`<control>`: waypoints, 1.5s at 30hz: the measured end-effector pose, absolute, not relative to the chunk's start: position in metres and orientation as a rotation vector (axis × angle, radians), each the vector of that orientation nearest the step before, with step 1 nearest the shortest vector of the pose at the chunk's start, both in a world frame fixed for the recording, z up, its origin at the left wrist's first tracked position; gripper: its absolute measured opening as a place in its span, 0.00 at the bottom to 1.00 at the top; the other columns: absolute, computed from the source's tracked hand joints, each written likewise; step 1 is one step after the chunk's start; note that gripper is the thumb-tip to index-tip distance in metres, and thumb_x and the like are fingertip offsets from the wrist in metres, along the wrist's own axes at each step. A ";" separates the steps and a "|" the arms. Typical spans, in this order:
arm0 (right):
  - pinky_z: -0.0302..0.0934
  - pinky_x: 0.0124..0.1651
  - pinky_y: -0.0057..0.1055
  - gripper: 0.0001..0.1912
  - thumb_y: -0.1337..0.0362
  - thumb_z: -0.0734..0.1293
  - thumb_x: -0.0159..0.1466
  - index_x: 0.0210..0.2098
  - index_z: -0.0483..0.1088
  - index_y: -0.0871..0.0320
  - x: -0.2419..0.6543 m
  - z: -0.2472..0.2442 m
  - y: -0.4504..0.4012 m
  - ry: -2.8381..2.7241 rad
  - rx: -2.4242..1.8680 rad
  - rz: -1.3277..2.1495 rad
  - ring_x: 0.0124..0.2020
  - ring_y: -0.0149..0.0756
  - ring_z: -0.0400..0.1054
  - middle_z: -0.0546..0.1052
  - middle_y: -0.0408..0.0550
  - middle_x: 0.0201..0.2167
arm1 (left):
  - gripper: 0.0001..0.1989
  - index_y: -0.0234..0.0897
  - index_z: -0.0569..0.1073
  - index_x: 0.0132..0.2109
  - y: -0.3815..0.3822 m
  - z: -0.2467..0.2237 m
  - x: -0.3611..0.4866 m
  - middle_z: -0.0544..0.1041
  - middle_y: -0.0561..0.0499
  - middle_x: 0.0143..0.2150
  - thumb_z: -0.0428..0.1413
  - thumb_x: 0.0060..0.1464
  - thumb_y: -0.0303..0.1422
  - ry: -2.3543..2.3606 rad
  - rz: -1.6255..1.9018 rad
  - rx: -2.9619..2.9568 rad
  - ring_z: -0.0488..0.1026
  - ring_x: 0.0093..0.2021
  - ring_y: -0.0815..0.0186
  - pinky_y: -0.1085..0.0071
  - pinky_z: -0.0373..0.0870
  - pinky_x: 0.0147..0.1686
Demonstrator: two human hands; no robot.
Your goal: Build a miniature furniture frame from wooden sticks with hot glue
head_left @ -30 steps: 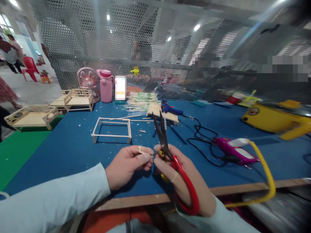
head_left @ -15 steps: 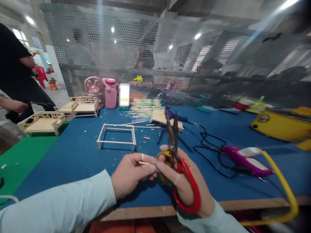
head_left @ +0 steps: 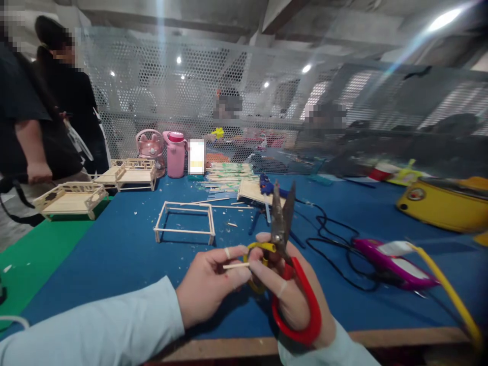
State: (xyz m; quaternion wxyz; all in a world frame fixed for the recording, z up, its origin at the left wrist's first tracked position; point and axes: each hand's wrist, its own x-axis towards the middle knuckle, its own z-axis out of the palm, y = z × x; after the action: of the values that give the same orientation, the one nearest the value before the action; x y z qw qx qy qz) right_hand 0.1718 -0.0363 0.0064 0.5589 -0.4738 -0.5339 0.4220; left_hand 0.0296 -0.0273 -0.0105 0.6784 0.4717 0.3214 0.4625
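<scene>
Basically, a short wooden stick (head_left: 235, 266) is up in the air over the near edge of the bench (head_left: 122, 264), btwn the two hands. L hand (head_left: 208, 282) has it: fingers closed to a narrow pinch, thumb below, stick approx level. Its R end meets the R hand's thumb tip; can't tell if that thumb grips it too. R hand (head_left: 293, 300) also holds scissors (head_left: 279, 231), red handles in the palm, blades pointing up & slightly parted. A yellow tube-like pc (head_left: 269, 247) sits by the R fingers, partly hidden, so can't tell what it belongs to.

Just beyond the L hand: an open box-shaped stick frame (head_left: 186, 232), upright on the bench. Behind it, a heap of loose sticks (head_left: 229, 175), w/ a flat wooden pc (head_left: 249, 190) next to it & a blue glue gun (head_left: 269, 185) at that pc. Back row: pink bottle (head_left: 176, 160) & a lit screen (head_left: 197, 155) side by side. Far L, small wooden bed models (head_left: 72, 197). R side: purple device (head_left: 396, 267) near black cords, yellow pot (head_left: 442, 203) further back. Mesh partition (head_left: 152, 101) behind; people (head_left: 72, 91) in dark clothes at L.
</scene>
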 end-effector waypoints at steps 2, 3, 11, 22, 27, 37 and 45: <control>0.64 0.29 0.29 0.20 0.60 0.72 0.48 0.39 0.65 0.56 0.172 0.010 -0.034 -1.282 -1.148 0.979 0.24 0.32 0.69 0.73 0.42 0.25 | 0.31 0.32 0.78 0.45 -0.025 -0.012 0.029 0.73 0.50 0.27 0.63 0.38 0.50 0.755 1.034 1.072 0.61 0.25 0.73 0.73 0.60 0.28; 0.64 0.29 0.29 0.20 0.61 0.72 0.48 0.38 0.65 0.56 0.172 0.011 -0.033 -1.299 -1.157 0.963 0.24 0.32 0.68 0.73 0.42 0.25 | 0.30 0.30 0.78 0.43 -0.024 -0.012 0.028 0.72 0.50 0.26 0.61 0.40 0.51 0.769 1.025 1.101 0.61 0.25 0.73 0.73 0.60 0.28; 0.63 0.27 0.28 0.18 0.61 0.70 0.49 0.38 0.66 0.57 0.175 0.017 -0.029 -1.343 -1.302 0.805 0.23 0.30 0.66 0.71 0.41 0.24 | 0.20 0.31 0.75 0.30 -0.018 -0.014 0.026 0.73 0.50 0.24 0.58 0.48 0.47 0.830 0.971 1.257 0.65 0.26 0.70 0.72 0.62 0.31; 0.58 0.26 0.26 0.10 0.56 0.62 0.59 0.36 0.63 0.55 0.205 0.034 -0.060 -2.095 -1.462 0.799 0.22 0.30 0.59 0.66 0.39 0.22 | 0.15 0.32 0.75 0.32 -0.024 -0.008 0.024 0.72 0.52 0.26 0.60 0.46 0.42 0.894 1.116 1.238 0.64 0.29 0.70 0.72 0.61 0.34; 0.58 0.26 0.26 0.08 0.59 0.61 0.59 0.36 0.63 0.54 0.201 0.034 -0.064 -2.130 -1.448 0.829 0.22 0.30 0.58 0.64 0.38 0.22 | 0.12 0.32 0.75 0.32 -0.024 -0.005 0.024 0.72 0.52 0.27 0.61 0.45 0.38 0.870 1.143 1.205 0.64 0.29 0.70 0.73 0.62 0.34; 0.60 0.26 0.25 0.07 0.58 0.62 0.57 0.30 0.63 0.55 0.196 0.036 -0.062 -2.029 -1.388 0.930 0.23 0.30 0.60 0.67 0.41 0.23 | 0.12 0.32 0.75 0.30 -0.027 -0.003 0.022 0.68 0.54 0.24 0.58 0.47 0.39 0.855 1.106 1.266 0.60 0.26 0.71 0.74 0.60 0.29; 0.57 0.25 0.25 0.06 0.60 0.61 0.58 0.30 0.61 0.55 0.194 0.036 -0.061 -2.096 -1.386 0.848 0.21 0.29 0.57 0.63 0.38 0.21 | 0.10 0.32 0.73 0.27 -0.026 -0.002 0.023 0.67 0.54 0.24 0.57 0.48 0.36 0.836 1.116 1.284 0.60 0.26 0.71 0.74 0.59 0.29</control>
State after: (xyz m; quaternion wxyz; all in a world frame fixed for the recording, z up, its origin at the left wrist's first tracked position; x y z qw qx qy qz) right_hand 0.1937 -0.0610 0.0363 0.2424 -0.5072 -0.7667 0.3101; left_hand 0.0231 -0.0265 -0.0016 0.5835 0.5502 0.3581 0.4780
